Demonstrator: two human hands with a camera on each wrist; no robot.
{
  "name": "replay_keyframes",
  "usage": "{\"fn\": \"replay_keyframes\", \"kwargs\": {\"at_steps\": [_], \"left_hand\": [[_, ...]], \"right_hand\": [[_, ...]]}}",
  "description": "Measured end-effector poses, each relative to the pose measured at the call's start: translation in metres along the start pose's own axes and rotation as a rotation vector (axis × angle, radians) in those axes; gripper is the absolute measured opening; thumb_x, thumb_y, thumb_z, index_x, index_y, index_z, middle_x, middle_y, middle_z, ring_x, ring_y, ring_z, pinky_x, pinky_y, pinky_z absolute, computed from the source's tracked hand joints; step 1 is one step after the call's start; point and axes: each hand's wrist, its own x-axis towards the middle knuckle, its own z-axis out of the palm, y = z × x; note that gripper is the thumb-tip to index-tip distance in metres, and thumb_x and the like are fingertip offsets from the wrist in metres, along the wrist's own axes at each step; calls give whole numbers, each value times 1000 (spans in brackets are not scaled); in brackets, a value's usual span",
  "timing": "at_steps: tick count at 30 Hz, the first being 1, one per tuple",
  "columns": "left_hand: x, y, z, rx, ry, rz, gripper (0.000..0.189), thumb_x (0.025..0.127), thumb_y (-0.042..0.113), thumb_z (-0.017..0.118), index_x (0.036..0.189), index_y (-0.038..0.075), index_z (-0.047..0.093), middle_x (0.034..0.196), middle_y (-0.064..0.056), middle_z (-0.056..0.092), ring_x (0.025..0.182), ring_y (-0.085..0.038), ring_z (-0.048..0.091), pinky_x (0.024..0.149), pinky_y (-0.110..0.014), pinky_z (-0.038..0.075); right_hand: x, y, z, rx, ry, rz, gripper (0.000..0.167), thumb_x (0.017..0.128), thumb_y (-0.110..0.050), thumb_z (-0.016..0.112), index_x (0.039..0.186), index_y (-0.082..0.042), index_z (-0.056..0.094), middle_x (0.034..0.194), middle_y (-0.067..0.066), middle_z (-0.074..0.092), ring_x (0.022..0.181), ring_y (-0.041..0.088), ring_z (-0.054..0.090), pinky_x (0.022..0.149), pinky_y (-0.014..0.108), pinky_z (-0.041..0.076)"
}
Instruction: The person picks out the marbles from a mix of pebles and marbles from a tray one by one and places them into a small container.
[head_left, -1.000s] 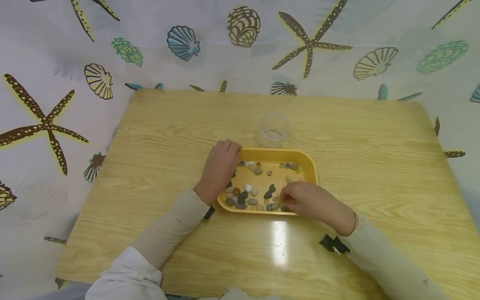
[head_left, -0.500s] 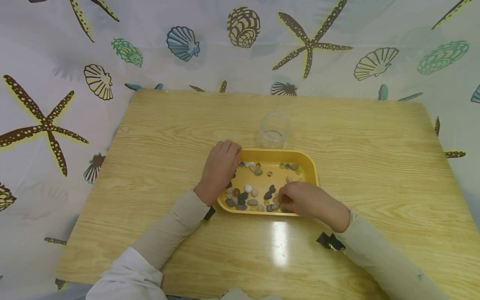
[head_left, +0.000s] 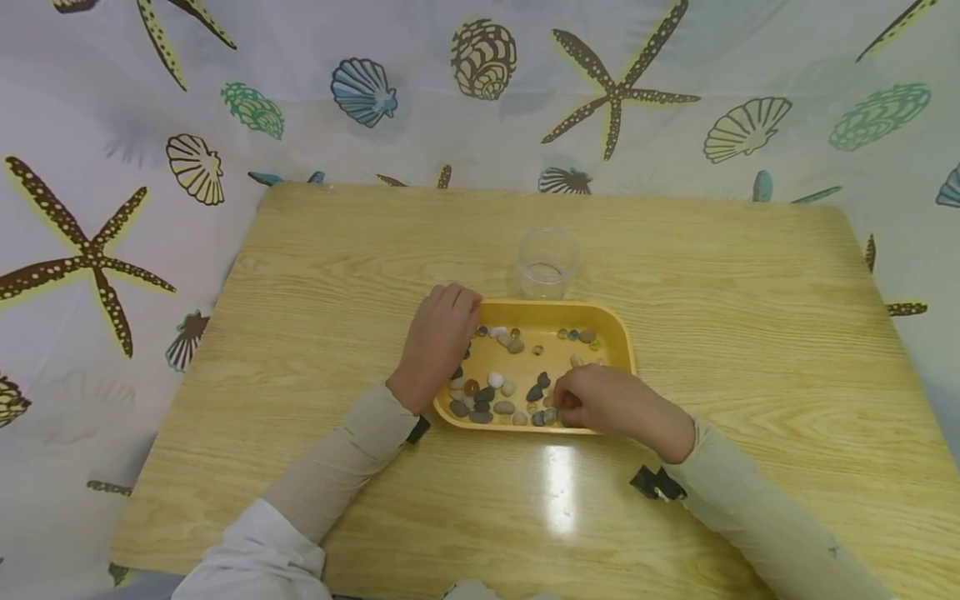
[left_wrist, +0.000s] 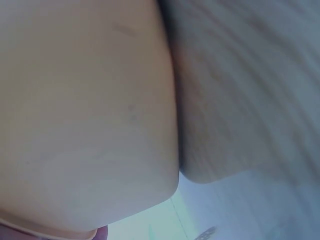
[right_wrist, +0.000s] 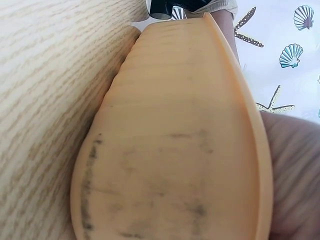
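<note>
A yellow plastic tray [head_left: 540,315] holds pebbles and glass marbles. My left hand [head_left: 435,337] grips its left rim, fingers bent over the edge. My right hand [head_left: 618,408] reaches over the front right corner, curled fingertips down among the stones; I cannot tell whether they pinch one. Just left of these fingertips lie dark pebbles [head_left: 534,392]. A white pebble [head_left: 496,380] and a brown stone [head_left: 471,387] lie further left. Blue and greenish marbles [head_left: 573,335] sit along the back. Both wrist views mostly show the tray's outer wall [right_wrist: 165,150], with part of the right hand beyond the rim.
A clear plastic cup [head_left: 547,265] stands right behind the tray. Both rest on a wood-grain table [head_left: 750,333]. A white curtain [head_left: 420,142] printed with shells and starfish hangs around the table's back and sides.
My right hand has shifted slightly left along the tray's front side, fingers still down among the stones. The left hand stays on the rim.
</note>
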Motion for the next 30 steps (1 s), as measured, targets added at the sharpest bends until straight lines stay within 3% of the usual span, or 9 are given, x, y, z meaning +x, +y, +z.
{"fn": "replay_keyframes", "kwargs": {"at_steps": [12,16,21,26,30], "left_hand": [[0,1,-2,4,14,12,16,92,17,60,104,7,60,98,-5,57,85,-19,51,72,-27,45],[-1,1,-1,22,12,14,17,92,18,60,105,7,60,97,-5,57,85,-19,51,72,-27,45],[-2,1,-1,30,0,13,16,92,18,60,104,7,60,97,-5,57,87,-20,51,73,-27,45],[-1,2,-2,35,6,14,16,92,18,60,103,7,60,97,-5,57,88,-20,52,73,-27,46],[-1,2,-3,33,6,17,16,92,18,60,103,7,60,98,-5,57,88,-20,52,73,-27,46]], "right_hand": [[0,2,0,-29,57,-50,7,81,-5,64,79,-12,66,71,-8,55,60,6,46,56,23,41],[-2,2,0,-44,120,-98,11,79,-2,60,82,-9,68,76,-5,60,64,8,49,59,23,43],[-5,4,-4,-30,218,-75,12,82,-7,60,90,-7,68,85,-1,64,75,10,56,68,29,49],[-4,8,-11,2,341,-65,11,84,-9,63,93,-6,68,85,0,62,76,12,56,68,30,50],[-4,10,-18,66,390,-54,10,86,-11,64,94,-7,67,88,1,64,81,16,60,72,33,52]]}}
